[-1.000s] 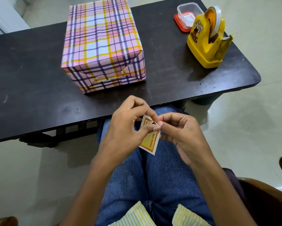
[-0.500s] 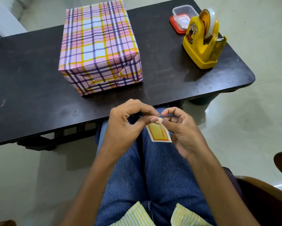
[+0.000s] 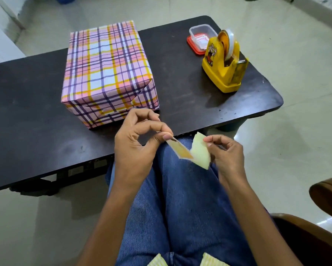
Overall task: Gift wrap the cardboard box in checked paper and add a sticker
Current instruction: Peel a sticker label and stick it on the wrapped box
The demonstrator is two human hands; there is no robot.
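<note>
The left hand [image 3: 136, 144] pinches one corner of a small rectangular paper sticker with an orange border [image 3: 181, 150] between thumb and forefinger, its other fingers loosely curled above. The right hand [image 3: 227, 156] pinches the pale yellowish backing paper [image 3: 201, 153] near its top edge. The two sheets open in a V between the hands and join only along their lower edge. The sticker is seen almost edge-on, so any print on its face cannot be read. Both hands hang over blue jeans [image 3: 180, 198], just on the near side of the dark tabletop [image 3: 26, 96] edge.

Just beyond the left hand's knuckles stands the rectangular box wrapped in pink, purple, yellow and white checked paper [image 3: 107, 70]. Its folded end flap faces that hand and its near corner sits close to the tabletop's front edge.

Beyond the right hand and well apart from it stands a yellow plastic tape dispenser [image 3: 224, 73] carrying a tape roll, near the tabletop's rounded right corner. A cartoon figure shows on its side, with no legible lettering. Just behind it is a clear plastic tub on a red lid [image 3: 199, 38]; the slips inside are too small to read.

A strip of dark tabletop shows between box and dispenser, straight ahead of the gap between the hands. A wider stretch runs out to the left of the left hand. To the right of the right hand is a brown chair arm [image 3: 326, 191].
</note>
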